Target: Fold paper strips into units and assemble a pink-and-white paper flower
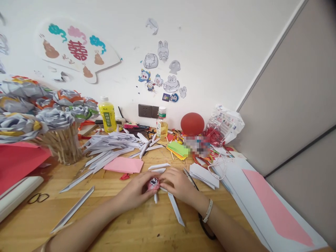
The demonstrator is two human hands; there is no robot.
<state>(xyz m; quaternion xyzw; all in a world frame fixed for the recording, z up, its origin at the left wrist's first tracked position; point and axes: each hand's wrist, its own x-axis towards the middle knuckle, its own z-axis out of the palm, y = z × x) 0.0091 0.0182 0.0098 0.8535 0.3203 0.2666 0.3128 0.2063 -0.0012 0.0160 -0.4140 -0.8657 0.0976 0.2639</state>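
Note:
Between my two hands, low over the wooden table, is a small round pink and white paper flower (153,184) with a dark spot in its middle. My left hand (136,189) curls round its left side, thumb below and fingers above. From the right, my right hand (175,182) pinches its edge with thumb and fingertips. Folded white paper strips (176,209) stick out beneath the hands, and I cannot tell which are joined to the flower. Just beyond lie a stack of pink paper (124,165) and a red scrap (125,176).
Many folded white strips (115,143) are heaped behind the hands. Paper flowers on sticks (56,119) stand at left, near scissor handles (38,198). A yellow bottle (107,114), a clear bottle (162,124) and a red balloon (192,124) line the wall. Large paper sheets (243,189) lie right.

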